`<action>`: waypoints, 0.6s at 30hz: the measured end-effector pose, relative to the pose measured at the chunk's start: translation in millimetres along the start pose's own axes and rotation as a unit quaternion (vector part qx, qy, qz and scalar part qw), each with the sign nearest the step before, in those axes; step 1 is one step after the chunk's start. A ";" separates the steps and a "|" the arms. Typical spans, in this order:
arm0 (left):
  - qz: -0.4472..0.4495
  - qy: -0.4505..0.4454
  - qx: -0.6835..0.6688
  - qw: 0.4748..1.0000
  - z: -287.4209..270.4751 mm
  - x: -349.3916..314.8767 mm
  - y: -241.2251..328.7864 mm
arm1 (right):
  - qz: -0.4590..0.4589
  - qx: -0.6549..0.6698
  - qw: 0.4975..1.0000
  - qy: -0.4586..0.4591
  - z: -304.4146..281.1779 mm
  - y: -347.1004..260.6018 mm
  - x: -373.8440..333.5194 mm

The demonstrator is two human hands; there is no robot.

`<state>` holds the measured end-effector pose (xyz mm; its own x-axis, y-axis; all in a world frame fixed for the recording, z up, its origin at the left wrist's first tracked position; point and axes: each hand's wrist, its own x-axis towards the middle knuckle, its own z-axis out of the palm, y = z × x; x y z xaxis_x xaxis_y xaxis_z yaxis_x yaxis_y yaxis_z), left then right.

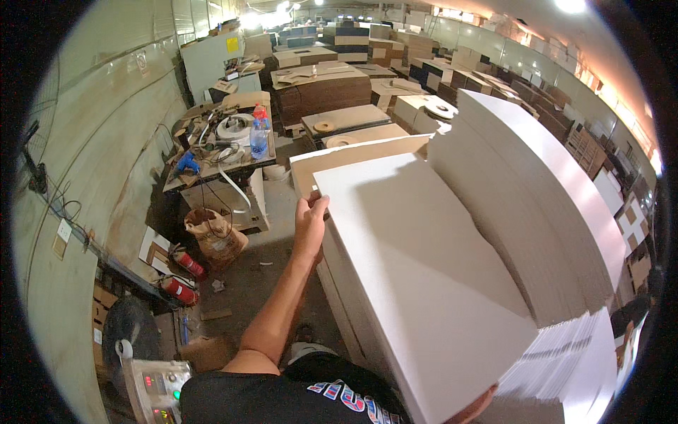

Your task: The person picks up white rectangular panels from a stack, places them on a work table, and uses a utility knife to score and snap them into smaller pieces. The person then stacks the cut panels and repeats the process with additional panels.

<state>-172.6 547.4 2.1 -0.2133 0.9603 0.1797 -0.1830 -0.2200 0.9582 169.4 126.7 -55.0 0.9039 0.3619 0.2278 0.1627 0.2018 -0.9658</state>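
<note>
Well to the left of the left hand point(311, 222), and nearer the body, a control box point(159, 389) with lit displays is seen. Beyond it, by the wall, red fire extinguishers point(179, 290) are placed. A blue glue gun point(188, 164) is set on a cluttered workbench point(247, 167), to the left of and farther off than the left hand; a brown paper sack point(215, 237) is stood below. On the same bench a blue-labelled plastic bottle point(258, 141) is placed. By the left hand, the left edge of a large white panel point(424, 233) is gripped near its far corner. The panel is stretched between the hands; whether it is lifted cannot be told. At its near right corner the right hand point(482, 404) is only partly shown, its fingers hidden, so its grip cannot be told. Beyond the right hand, a tall stack of white panels point(522, 184) is stood just beside the panel.
</note>
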 end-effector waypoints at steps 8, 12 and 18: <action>-0.077 -0.086 0.000 0.993 -109.3 142.4 -109.5 | -0.048 -0.185 0.961 0.202 71.7 -91.5 -42.8; -0.110 -0.202 0.147 0.962 -168.5 142.8 -200.3 | -0.081 -0.299 0.907 0.285 128.0 -173.1 -66.5; -0.164 -0.539 0.317 0.763 -283.5 70.1 -309.8 | -0.010 -0.611 0.791 -0.005 239.5 -174.0 -74.4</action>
<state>-403.0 634.2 -345.2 0.7193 0.6049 -0.3416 0.5172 -0.1380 0.8447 -20.9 282.7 125.7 0.8938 0.3791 0.2397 0.4443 -0.8214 -0.3577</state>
